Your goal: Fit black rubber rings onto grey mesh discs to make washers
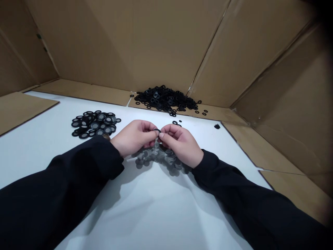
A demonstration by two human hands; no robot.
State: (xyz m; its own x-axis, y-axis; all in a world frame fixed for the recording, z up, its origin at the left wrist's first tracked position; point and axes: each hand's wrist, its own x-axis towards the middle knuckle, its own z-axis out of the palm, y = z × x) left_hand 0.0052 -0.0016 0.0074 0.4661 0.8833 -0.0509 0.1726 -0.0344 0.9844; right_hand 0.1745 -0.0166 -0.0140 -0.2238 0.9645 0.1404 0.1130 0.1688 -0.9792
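Sleeves (59, 187), left hand (136, 138), right hand (181, 142), pinched black ring (157, 130), edge crosswise

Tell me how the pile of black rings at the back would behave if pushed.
The black rings would probably scatter, being loosely heaped. Stray ones look thin, so likely light; lying flat, they'd likely slide, not roll.

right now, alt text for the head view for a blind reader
A person's left hand and right hand pinch a black piece above grey discs on a white surface. A pile of black-rimmed discs lies to the left; a larger heap of black rings lies ahead by a cardboard wall.
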